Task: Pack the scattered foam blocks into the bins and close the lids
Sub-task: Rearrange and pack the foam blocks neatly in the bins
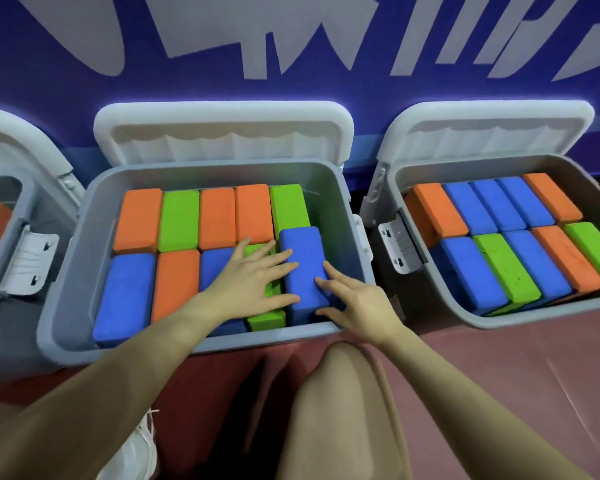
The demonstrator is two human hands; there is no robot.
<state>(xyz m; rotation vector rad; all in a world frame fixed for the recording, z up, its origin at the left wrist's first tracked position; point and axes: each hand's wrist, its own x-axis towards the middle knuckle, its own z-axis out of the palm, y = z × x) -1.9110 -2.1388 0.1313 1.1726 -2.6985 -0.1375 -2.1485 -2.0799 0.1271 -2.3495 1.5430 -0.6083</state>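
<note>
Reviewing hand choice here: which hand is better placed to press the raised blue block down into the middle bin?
Probably the left hand: its straight fingers already lie flat on the blue block, while the right hand touches only its near right edge.

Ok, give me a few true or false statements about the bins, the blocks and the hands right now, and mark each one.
1. The middle bin's lid is open. True.
2. Both hands touch the same blue block. True: the left hand lies flat across it and its neighbours, and the right hand has its fingers on its near right edge.
3. The right bin holds only blue blocks. False: it holds orange, blue and green ones.
4. The right bin's lid is shut. False: it stands open against the wall.
5. The blue block sits higher than its neighbours. True.
</note>
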